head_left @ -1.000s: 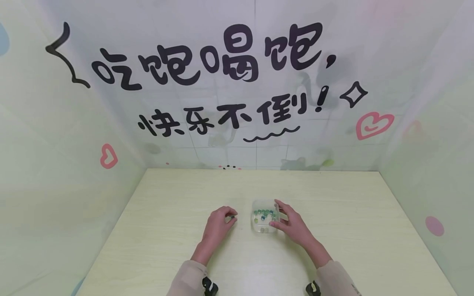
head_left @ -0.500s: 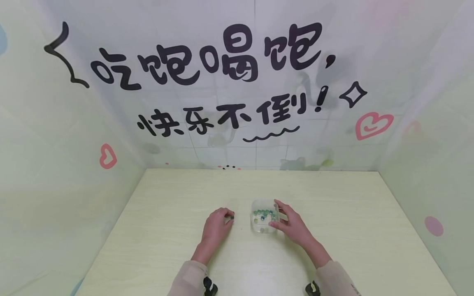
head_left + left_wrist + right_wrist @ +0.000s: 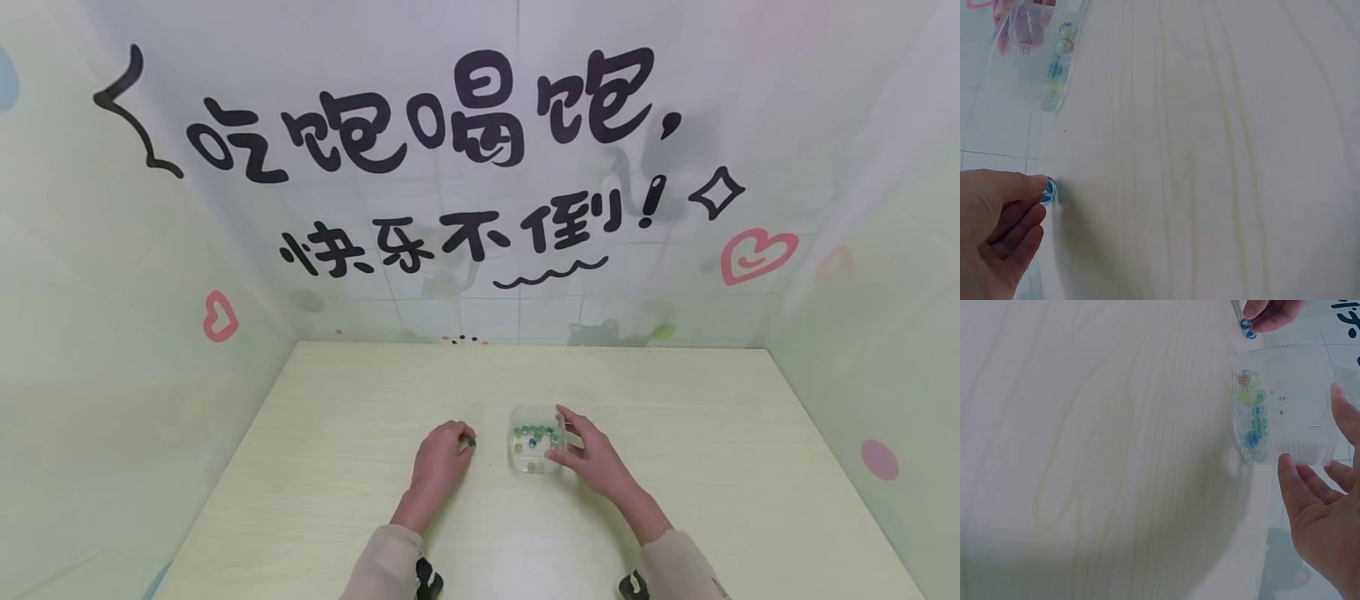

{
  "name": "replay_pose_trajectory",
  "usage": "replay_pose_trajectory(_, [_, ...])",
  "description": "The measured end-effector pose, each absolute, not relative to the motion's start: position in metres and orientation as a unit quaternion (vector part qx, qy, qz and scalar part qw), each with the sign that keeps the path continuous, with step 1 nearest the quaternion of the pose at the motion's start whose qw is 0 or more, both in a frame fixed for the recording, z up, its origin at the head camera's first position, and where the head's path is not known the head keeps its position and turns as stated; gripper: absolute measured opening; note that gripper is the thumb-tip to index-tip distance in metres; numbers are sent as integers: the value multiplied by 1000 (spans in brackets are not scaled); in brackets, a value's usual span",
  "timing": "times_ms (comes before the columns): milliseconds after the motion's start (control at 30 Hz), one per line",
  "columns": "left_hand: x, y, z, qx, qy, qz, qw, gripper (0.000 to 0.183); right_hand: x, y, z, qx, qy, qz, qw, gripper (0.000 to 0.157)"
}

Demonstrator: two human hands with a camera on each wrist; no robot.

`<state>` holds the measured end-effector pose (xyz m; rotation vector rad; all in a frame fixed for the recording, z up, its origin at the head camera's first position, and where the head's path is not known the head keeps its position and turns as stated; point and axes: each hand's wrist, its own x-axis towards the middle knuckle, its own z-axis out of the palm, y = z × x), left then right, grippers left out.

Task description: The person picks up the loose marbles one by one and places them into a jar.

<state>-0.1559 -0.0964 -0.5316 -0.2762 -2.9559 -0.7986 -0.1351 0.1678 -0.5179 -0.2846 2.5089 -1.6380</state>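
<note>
My left hand point(image 3: 437, 460) pinches a small blue glass marble point(image 3: 1051, 189) between thumb and fingertips, low at the tabletop and left of a clear plastic box. In the right wrist view two blue round spots show at those fingertips; whether both are marbles I cannot tell. The box point(image 3: 525, 411) stands upright, with several green, blue and yellowish marbles point(image 3: 1252, 437) on its bottom. My right hand point(image 3: 596, 458) holds the box by its right side, thumb at the near part and fingers at the far part. Its fingers partly hide the box's right side.
The pale wood-grain table point(image 3: 345, 392) stretches around both hands. Behind it stands a printed backdrop point(image 3: 480, 308) with dark lettering, and light side panels point(image 3: 885, 375) flank the table. A bare strip of tabletop separates the left hand from the box.
My left hand has shifted slightly left, away from the box, and the marble shows more at its fingertips. The right hand and the box have stayed in place.
</note>
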Motion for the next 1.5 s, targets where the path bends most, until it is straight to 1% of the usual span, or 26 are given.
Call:
replay_pose_trajectory(167, [-155, -97, -536, -92, -963, -253, 28, 11, -134, 167, -518, -95, 831, -544, 64, 77])
replay_pose_trajectory(300, [-155, -96, -536, -98, -962, -253, 34, 11, -135, 168, -519, -90, 833, -543, 59, 78])
replay_pose_trajectory(800, [-153, -92, -533, -84, -959, -269, 19, 12, -135, 167, -520, -84, 830, -546, 72, 80])
replay_pose_trajectory(1000, [-151, -91, -529, -84, -956, -281, 14, 12, -134, 167, -520, -87, 832, -545, 62, 79])
replay_pose_trajectory(1500, [-151, -86, -517, -95, -955, -278, 33, 12, -133, 167, -517, -98, 829, -548, 64, 76])
